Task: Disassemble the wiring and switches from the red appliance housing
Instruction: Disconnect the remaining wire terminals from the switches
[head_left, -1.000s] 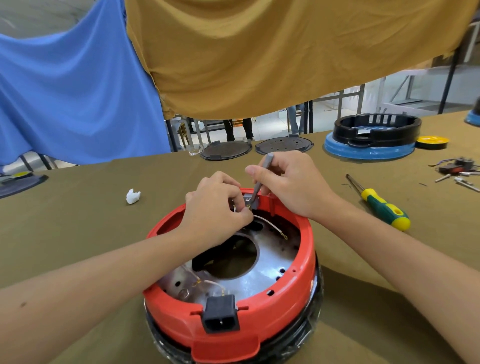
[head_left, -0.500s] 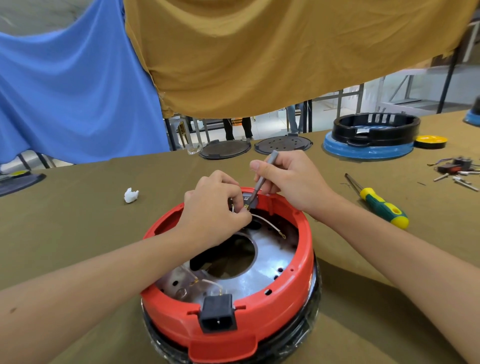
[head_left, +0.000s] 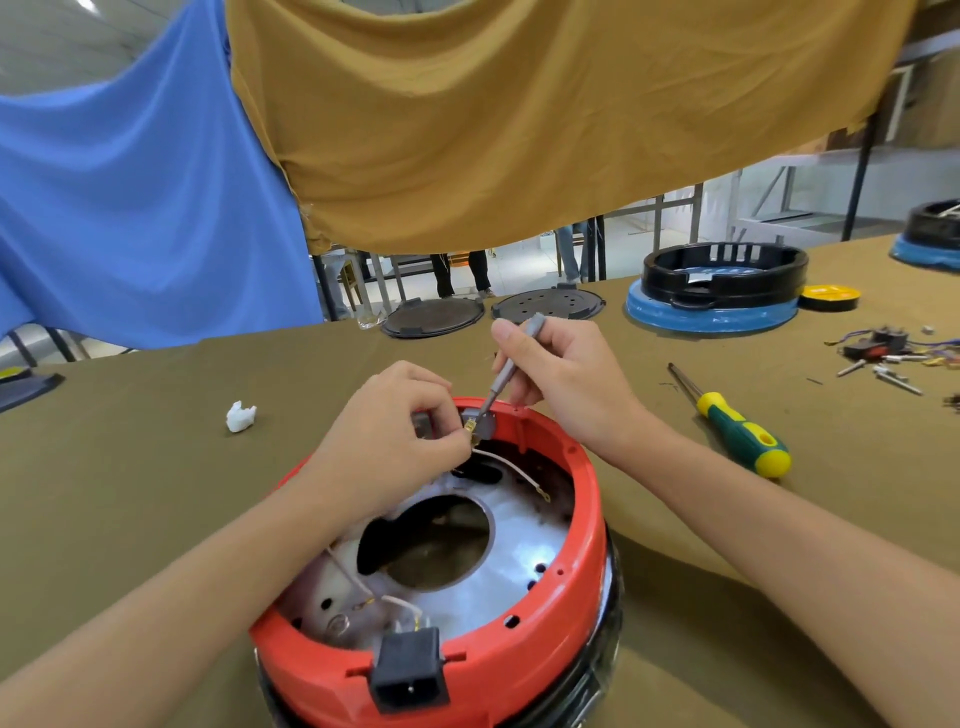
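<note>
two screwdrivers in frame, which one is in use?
The slim grey screwdriver, held in the right hand with its tip at the housing rim. The green-and-yellow screwdriver lies untouched on the table.

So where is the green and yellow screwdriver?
In the head view, the green and yellow screwdriver lies on the table, right of the red housing, just beyond the right forearm; neither hand touches it.

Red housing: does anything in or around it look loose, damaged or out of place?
Inside the red housing, one white wire ends free, its terminal unattached. Otherwise nothing looks damaged; a crumpled white scrap lies on the table.
</note>
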